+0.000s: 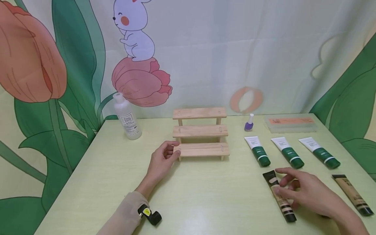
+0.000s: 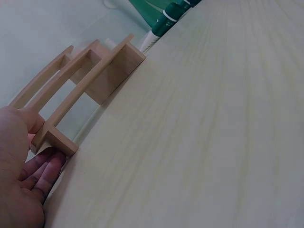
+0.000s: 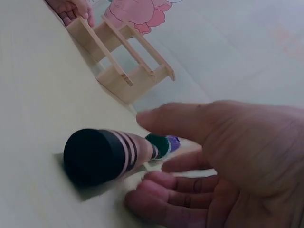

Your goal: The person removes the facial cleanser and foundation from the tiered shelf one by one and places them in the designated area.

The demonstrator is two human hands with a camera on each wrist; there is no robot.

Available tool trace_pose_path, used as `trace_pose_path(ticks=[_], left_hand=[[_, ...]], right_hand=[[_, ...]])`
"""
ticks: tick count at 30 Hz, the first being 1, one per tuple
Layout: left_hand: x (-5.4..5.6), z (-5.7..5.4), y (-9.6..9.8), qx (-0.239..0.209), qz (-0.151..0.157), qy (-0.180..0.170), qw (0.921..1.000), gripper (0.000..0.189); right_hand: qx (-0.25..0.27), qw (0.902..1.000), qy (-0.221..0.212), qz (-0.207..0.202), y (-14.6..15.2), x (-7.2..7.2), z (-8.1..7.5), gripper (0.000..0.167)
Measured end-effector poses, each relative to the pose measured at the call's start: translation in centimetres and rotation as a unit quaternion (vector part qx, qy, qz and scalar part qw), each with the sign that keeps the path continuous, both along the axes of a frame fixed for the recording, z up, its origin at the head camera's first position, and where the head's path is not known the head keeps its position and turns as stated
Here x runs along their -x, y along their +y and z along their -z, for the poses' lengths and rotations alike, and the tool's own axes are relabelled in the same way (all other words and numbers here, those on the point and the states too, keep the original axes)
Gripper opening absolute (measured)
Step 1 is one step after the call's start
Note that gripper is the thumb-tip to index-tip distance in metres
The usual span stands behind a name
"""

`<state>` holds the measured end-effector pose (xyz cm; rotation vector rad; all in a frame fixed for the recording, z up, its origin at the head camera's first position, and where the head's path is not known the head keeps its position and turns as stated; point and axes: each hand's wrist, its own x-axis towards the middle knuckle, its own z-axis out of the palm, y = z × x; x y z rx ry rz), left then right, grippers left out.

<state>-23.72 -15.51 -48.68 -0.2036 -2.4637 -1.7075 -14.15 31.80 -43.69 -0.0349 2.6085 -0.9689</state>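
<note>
In the head view a three-step wooden stand [image 1: 202, 149] stands at the middle of the table. My left hand [image 1: 161, 160] holds the left end of its lowest step, thumb on top; the left wrist view has the fingers [image 2: 47, 176] beneath that end. On the right lies a tan squeeze tube [image 1: 284, 205] with black ends. Over it reaches my right hand [image 1: 309, 192], thumb and fingers spread and loosely bent. In the right wrist view the tube's black cap [image 3: 92, 156] points at the camera, and a gap shows between thumb and fingers.
A second tan tube [image 1: 352, 195] lies right of my right hand. Behind are three green-and-white tubes [image 1: 258, 151], a purple nail polish bottle [image 1: 248, 124] and a flat clear case [image 1: 290, 125]. A white bottle [image 1: 128, 121] stands back left, before a printed curtain [image 1: 199, 49].
</note>
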Motion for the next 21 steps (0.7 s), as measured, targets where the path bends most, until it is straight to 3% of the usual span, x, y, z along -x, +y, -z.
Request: trace_pose_path(ticks=[10,21], left_hand=[[-0.19,0.05,-0.35,0.002,-0.007,-0.003,1.0000,0.028],[-0.27,0.05,-0.33,-0.004,-0.004,-0.008,0.9999,0.027]], right_hand=[[-0.027,0.9985,0.035,0.033,0.78,0.27,-0.75,0.088],[0.023,0.9920,0.120,0.034,0.28,-0.35,-0.68,0.071]])
